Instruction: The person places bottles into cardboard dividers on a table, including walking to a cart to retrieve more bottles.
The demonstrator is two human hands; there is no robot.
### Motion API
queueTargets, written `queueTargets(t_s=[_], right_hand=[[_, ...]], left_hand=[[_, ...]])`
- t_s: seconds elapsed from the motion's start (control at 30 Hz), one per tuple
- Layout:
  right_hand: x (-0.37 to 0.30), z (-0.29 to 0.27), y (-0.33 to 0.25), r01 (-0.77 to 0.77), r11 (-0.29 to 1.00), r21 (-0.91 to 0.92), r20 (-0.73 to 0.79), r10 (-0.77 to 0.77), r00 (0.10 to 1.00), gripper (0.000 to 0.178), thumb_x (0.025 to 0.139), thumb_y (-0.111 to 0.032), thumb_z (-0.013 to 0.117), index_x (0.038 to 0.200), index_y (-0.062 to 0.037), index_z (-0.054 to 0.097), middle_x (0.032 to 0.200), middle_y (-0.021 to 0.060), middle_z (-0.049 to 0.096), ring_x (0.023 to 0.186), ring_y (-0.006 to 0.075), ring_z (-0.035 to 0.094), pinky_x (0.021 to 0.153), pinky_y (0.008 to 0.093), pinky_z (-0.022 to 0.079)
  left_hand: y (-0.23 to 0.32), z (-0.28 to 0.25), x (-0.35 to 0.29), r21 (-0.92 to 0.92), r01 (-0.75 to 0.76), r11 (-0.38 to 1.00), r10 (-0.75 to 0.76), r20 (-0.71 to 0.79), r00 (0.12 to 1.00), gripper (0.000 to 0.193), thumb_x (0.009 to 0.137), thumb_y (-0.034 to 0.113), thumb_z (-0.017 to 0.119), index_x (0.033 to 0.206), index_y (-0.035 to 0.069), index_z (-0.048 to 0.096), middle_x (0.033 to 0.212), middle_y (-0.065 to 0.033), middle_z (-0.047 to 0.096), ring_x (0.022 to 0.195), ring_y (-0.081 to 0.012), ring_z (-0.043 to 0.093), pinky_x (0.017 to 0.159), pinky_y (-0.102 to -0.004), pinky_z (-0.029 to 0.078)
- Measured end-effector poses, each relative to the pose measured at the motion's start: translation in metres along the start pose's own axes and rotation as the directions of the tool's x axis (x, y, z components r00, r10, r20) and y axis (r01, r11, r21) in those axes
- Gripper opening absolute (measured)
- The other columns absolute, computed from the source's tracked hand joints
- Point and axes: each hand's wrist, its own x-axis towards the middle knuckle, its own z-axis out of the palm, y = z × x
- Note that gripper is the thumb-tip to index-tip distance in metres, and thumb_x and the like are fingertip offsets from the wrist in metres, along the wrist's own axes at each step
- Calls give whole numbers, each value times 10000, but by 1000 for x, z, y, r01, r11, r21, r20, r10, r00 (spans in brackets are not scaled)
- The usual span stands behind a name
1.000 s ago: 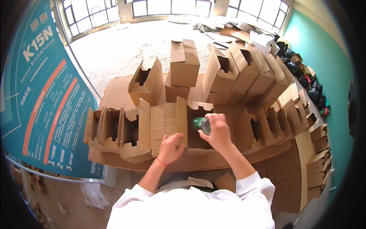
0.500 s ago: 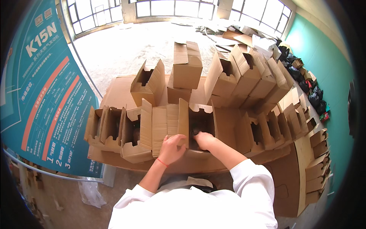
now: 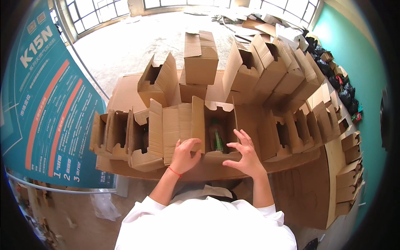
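An open cardboard box [image 3: 223,156] stands in front of me with its flaps raised. Inside lies a clear bottle with green on its cap and label [image 3: 217,137]. My left hand [image 3: 186,155] touches the box's left flap [image 3: 197,125], thumb and fingers curved apart against its near end. At the right edge of the same box, my right hand [image 3: 245,156] hovers with spread fingers and nothing in it. Just left of the box is another carton [image 3: 177,125] with its top folded over. Beyond that, an open box [image 3: 146,156] has something dark inside.
More open cartons [image 3: 283,141] line the right side, with a row of taller ones [image 3: 246,71] behind. A closed box [image 3: 201,62] sits on another at the back. A blue banner [image 3: 50,116] stands left. Black bags [image 3: 346,98] lie along the green wall.
My right hand has come out of the box and opened, moving right. The bottle inside now shows. My left hand stays at the flap, and the whole view has shifted slightly.
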Motion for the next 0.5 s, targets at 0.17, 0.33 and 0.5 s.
queueTargets(t_s=[0.17, 0.33, 0.5], right_hand=[[-8, 40, 14, -219, 973, -67, -186, 204, 961, 646, 701, -106, 788, 1280, -74, 501, 1452, 162, 367, 1304, 350, 398, 1061, 414, 373], [0, 64, 9, -110, 994, -4, -189, 107, 976, 796, 755, -18, 714, 1443, -68, 319, 1467, 176, 338, 1309, 373, 390, 1061, 416, 380], [-5, 75, 15, -66, 997, 33, -105, 69, 992, 650, 780, -7, 596, 1392, 9, 377, 1364, 240, 450, 1283, 380, 425, 1090, 433, 347]], left_hand=[[23, -4, 3, 327, -122, 937, 151, -65, 986, 396, 741, 222, 742, 1092, 102, 605, 1173, -85, 627, 1312, -279, 428, 1148, -530, 109], [49, 18, 11, 592, -186, 784, 248, -25, 968, 555, 752, 272, 715, 1255, 94, 560, 1283, -87, 584, 1320, -215, 426, 1157, -515, 137], [38, 35, 20, 590, -295, 752, 302, 90, 949, 521, 797, 296, 656, 1259, 76, 562, 1269, -80, 594, 1207, -210, 527, 1153, -511, 178]])
